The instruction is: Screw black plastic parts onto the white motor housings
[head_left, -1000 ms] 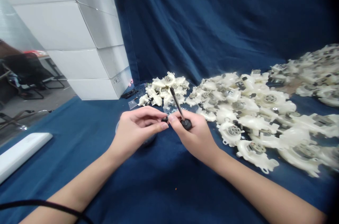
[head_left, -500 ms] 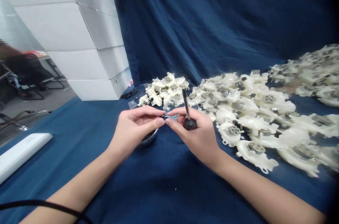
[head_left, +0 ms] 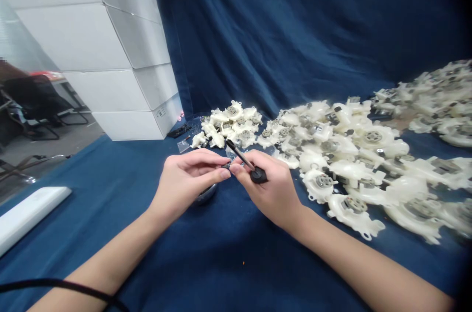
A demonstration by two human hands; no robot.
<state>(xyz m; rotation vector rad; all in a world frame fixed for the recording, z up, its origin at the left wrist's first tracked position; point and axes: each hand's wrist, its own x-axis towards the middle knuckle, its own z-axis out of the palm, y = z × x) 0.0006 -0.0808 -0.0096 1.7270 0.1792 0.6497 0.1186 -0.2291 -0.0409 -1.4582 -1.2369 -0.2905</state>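
- The driver (head_left: 241,157) has tipped over: nearly upright half a second ago, it now slants to the left, its dark tip lower and just above the small piece (head_left: 225,166).
- The right hand's (head_left: 272,185) grip is closed around the driver, whose round black end shows by the thumb. Thumb and forefinger reach to the small piece; whether they touch it cannot be told.
- The left hand (head_left: 180,174) has scarcely moved. Its grip is narrow, thumb and forefinger pinching the dark piece between the two hands, above the worktop (head_left: 206,263).
- The piece is mostly hidden by fingertips, so its shape and which way it faces cannot be told.
- The bowl (head_left: 204,195), its inside visible half a second ago, is now more covered by the left hand; only its near side shows beneath.
- The clear tray (head_left: 269,148) lies beyond the right hand, partly hidden, with the white parts (head_left: 344,173) heaped behind it and to the right.
- Together, the tilted driver and steady pinch suggest fine handling at the fingertips, with the piece being turned or lined up rather than put down.
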